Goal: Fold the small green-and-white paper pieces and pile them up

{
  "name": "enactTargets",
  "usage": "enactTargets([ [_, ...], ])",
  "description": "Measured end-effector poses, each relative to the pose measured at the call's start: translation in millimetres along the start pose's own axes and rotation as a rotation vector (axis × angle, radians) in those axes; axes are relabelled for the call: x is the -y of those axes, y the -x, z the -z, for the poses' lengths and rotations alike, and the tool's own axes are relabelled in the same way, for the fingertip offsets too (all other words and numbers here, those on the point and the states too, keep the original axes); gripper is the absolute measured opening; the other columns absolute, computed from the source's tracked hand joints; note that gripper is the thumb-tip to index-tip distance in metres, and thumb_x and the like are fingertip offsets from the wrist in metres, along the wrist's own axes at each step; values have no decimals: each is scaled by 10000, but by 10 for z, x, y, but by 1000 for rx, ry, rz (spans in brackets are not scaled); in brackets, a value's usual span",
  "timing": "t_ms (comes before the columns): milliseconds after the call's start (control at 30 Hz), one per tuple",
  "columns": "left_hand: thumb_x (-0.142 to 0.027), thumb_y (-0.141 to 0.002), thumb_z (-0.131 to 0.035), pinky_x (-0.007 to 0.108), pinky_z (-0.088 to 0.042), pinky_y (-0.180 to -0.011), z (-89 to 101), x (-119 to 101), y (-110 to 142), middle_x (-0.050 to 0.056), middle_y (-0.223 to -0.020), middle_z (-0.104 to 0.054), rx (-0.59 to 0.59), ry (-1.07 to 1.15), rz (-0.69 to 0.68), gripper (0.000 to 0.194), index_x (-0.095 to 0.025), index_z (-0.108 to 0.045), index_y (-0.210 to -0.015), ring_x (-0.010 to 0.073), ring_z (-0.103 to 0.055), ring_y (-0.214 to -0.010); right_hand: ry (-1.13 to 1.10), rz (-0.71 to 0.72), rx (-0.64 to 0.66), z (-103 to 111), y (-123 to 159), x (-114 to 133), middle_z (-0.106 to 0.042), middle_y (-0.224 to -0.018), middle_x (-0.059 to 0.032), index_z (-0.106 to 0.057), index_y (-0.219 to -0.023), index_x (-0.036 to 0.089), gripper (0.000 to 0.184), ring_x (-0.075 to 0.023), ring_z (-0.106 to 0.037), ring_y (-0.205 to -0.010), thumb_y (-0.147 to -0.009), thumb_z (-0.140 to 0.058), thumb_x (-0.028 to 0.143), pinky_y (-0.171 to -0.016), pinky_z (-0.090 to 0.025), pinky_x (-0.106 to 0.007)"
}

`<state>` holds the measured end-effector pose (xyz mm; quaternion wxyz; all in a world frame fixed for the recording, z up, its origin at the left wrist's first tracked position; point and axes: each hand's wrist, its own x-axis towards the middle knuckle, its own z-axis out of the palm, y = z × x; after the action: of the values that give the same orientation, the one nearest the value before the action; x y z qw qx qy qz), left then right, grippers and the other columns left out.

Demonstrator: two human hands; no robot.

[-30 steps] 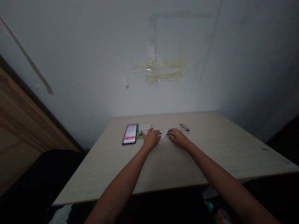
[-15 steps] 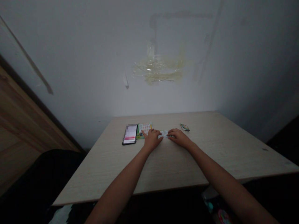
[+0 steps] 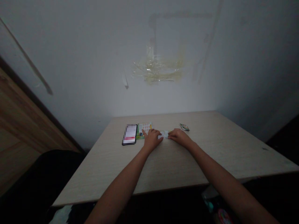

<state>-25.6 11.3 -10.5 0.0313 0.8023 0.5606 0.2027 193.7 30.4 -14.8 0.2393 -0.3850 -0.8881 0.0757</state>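
Observation:
A small pale printed paper (image 3: 165, 134) lies on the table between my two hands. Over its left end my left hand (image 3: 152, 138) rests palm down, fingers spread and thumb apart from the index finger. The fingers of my right hand (image 3: 179, 137) are pinched together at the paper's right edge. Partly under the outer fingers of my left hand is a colourful printed leaflet (image 3: 145, 127) with green edges. A phone (image 3: 130, 134) with a lit, blurred screen lies left of the leaflet. How far the paper runs beneath my fingers is hidden.
A small folded colourful paper piece (image 3: 184, 127) lies behind my right hand. The pale wooden table (image 3: 112, 168) meets a grey wall (image 3: 93, 62) with old clear tape (image 3: 161, 70). Dark shapes and a wooden panel (image 3: 28, 124) flank the left side.
My right hand's fingers have drawn together at the paper's right edge and shifted slightly right, showing more of the paper. My left hand stays nearly in place.

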Motion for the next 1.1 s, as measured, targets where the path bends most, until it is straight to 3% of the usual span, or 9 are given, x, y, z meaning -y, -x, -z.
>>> enactTargets([
  [300,-458,-842,-621,701,107,-1107,-43,-3,-5,42,-1179,-667,-32,23,-3,260,-280,-675,-1023,292,-456,-1250,120,-69,-51,-79,-23,45,-727,-984,-111,-734,-955,178,188,-239,-626,-959,-896,-601,296,-877,-439,-349],
  [467,-459,-830,-638,701,119,-1100,-70,21,-19,36,-1169,-668,-42,44,-5,259,-276,-675,-1010,286,-457,-1253,25,-81,-55,-57,-11,-50,-737,-1004,-78,-735,-988,205,178,-242,-637,-986,-840,-678,284,-899,-457,-353],
  [733,-462,-827,-640,691,118,-1103,-75,47,-22,35,-1176,-665,-36,68,-8,269,-272,-674,-1014,282,-470,-1244,-132,-102,-85,-35,29,-118,-750,-984,-58,-760,-968,230,174,-219,-662,-939,-860,-626,252,-874,-480,-328],
  [1100,-478,-817,-650,701,103,-1102,-63,25,-27,22,-1174,-665,-30,43,3,265,-283,-679,-994,281,-476,-1235,-83,-180,-174,-207,-74,-114,-709,-946,-85,-743,-990,180,211,-215,-585,-956,-885,-626,320,-883,-426,-325],
])
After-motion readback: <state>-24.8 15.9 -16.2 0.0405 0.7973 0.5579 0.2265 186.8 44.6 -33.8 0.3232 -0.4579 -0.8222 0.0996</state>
